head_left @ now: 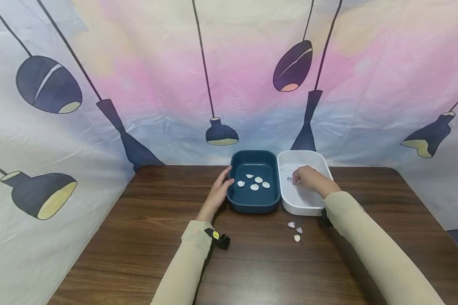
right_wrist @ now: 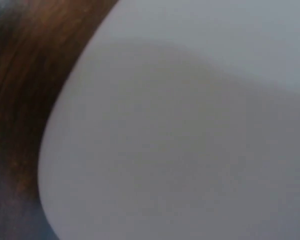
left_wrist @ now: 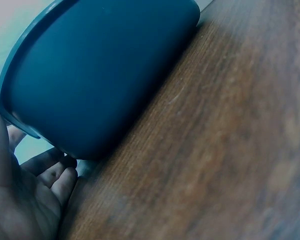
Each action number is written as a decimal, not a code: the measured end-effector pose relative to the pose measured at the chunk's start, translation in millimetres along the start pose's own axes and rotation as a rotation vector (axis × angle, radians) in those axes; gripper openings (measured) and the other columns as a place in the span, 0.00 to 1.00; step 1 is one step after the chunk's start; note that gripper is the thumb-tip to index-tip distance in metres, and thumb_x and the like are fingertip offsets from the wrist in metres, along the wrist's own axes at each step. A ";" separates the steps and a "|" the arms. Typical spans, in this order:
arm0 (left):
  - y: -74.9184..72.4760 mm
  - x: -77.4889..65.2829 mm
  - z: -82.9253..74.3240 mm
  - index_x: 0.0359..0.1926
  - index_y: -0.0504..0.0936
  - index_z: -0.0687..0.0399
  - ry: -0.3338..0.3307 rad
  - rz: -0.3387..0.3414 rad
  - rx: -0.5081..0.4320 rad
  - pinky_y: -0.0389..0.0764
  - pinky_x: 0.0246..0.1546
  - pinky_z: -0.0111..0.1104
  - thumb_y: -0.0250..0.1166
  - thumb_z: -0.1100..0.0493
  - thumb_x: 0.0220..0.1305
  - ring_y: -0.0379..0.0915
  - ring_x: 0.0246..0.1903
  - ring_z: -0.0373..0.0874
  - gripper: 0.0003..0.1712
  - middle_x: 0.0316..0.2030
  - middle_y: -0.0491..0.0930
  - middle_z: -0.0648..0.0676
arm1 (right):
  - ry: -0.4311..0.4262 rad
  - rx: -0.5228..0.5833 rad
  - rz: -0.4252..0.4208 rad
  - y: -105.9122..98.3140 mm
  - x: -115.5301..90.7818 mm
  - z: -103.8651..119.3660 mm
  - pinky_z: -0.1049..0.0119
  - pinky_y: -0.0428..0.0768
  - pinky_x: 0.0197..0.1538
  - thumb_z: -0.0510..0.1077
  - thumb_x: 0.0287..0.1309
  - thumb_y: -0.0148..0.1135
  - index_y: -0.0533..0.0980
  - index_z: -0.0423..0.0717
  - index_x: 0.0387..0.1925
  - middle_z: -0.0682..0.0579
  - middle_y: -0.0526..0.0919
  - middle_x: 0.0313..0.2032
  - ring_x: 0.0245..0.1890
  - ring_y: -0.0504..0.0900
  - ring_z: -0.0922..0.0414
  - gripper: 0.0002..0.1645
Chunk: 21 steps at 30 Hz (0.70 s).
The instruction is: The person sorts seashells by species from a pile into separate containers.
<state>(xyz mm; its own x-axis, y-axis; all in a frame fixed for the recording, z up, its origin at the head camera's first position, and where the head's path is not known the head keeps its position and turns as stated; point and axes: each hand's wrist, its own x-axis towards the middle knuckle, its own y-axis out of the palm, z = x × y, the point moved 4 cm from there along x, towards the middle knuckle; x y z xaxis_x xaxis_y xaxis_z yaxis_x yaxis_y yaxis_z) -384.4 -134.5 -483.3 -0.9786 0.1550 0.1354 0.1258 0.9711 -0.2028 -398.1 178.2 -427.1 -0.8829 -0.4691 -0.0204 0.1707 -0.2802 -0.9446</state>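
Note:
My left hand (head_left: 218, 191) rests against the left side of a dark teal tray (head_left: 253, 203), with the thumb at its rim. In the left wrist view, fingers (left_wrist: 50, 172) touch the lower corner of that tray. Several white shells (head_left: 254, 187) lie spread on the teal tray's floor. Inside the white tray (head_left: 301, 203), my right hand (head_left: 311, 178) reaches down with bent fingers, close beside a small greyish shell (head_left: 289, 179). Whether the fingertips pinch anything is hidden. The right wrist view shows only the blurred white tray wall (right_wrist: 165, 140).
Both trays stand side by side near the back edge of the brown wooden table (head_left: 156, 220). In front of the white tray lie two purplish shells (head_left: 291, 225) and a whitish shell (head_left: 297, 238). A cloth printed with lamps (head_left: 175, 76) hangs behind the table.

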 end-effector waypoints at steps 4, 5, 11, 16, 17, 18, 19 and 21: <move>-0.9 -0.5 0.2 0.82 0.62 0.49 -0.002 -0.004 0.012 0.56 0.76 0.60 0.53 0.56 0.83 0.51 0.80 0.61 0.32 0.81 0.56 0.61 | 0.001 -0.011 0.005 -0.3 -0.7 2.4 0.44 0.81 0.56 0.23 0.57 0.64 0.84 0.36 0.31 0.41 0.88 0.38 0.43 0.85 0.43 0.09; -0.9 -0.5 0.2 0.83 0.62 0.48 -0.004 -0.003 0.011 0.57 0.76 0.60 0.52 0.56 0.83 0.51 0.79 0.61 0.32 0.81 0.56 0.61 | 0.005 -0.013 0.007 -0.4 -1.0 2.5 0.44 0.81 0.57 0.23 0.58 0.64 0.85 0.35 0.32 0.40 0.89 0.39 0.45 0.85 0.42 0.09; -0.5 -0.9 0.3 0.82 0.62 0.45 -0.014 -0.005 0.013 0.58 0.75 0.59 0.52 0.56 0.83 0.52 0.79 0.60 0.31 0.81 0.56 0.59 | 0.021 -0.022 0.016 -0.1 -0.7 0.9 0.44 0.83 0.58 0.23 0.58 0.63 0.87 0.29 0.40 0.35 0.89 0.43 0.52 0.86 0.36 0.11; -0.1 -0.6 0.6 0.82 0.62 0.46 -0.013 -0.006 0.021 0.58 0.75 0.59 0.52 0.56 0.83 0.52 0.79 0.60 0.31 0.81 0.56 0.59 | 0.012 -0.001 0.017 -2.5 -3.6 1.5 0.44 0.82 0.59 0.23 0.57 0.62 0.86 0.29 0.41 0.34 0.89 0.44 0.52 0.85 0.36 0.12; -0.1 -0.4 0.8 0.82 0.62 0.47 -0.011 -0.006 0.022 0.58 0.75 0.59 0.52 0.56 0.83 0.52 0.79 0.61 0.32 0.81 0.56 0.59 | 0.012 0.005 0.011 -4.0 -5.2 2.0 0.44 0.81 0.59 0.23 0.56 0.62 0.86 0.29 0.41 0.35 0.89 0.45 0.52 0.85 0.36 0.13; -0.1 -0.5 0.8 0.82 0.62 0.47 -0.010 -0.006 0.022 0.58 0.75 0.59 0.52 0.56 0.82 0.52 0.79 0.60 0.32 0.81 0.56 0.59 | 0.007 0.009 0.002 -6.1 -7.0 2.9 0.43 0.81 0.59 0.23 0.56 0.62 0.86 0.29 0.41 0.35 0.89 0.45 0.52 0.85 0.37 0.13; 0.0 -0.5 0.8 0.82 0.62 0.48 -0.007 -0.005 0.022 0.58 0.75 0.59 0.52 0.57 0.82 0.51 0.79 0.61 0.32 0.81 0.56 0.59 | 0.000 0.013 -0.009 -8.6 -9.1 4.2 0.43 0.80 0.60 0.23 0.57 0.61 0.86 0.30 0.42 0.35 0.89 0.45 0.52 0.85 0.37 0.13; 0.0 -0.6 0.8 0.82 0.62 0.48 -0.006 -0.005 0.021 0.58 0.76 0.59 0.52 0.57 0.82 0.52 0.79 0.61 0.32 0.81 0.56 0.59 | -0.024 0.015 -0.040 -14.7 -14.2 7.6 0.43 0.80 0.58 0.23 0.57 0.61 0.86 0.31 0.41 0.37 0.89 0.44 0.50 0.85 0.38 0.14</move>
<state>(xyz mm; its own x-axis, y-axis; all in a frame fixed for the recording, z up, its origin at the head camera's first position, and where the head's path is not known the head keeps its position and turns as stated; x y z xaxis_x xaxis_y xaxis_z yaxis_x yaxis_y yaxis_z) -384.0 -134.8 -484.2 -0.9801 0.1489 0.1310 0.1174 0.9679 -0.2222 -384.7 182.5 -410.4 -0.8784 -0.4773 0.0249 0.1427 -0.3117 -0.9394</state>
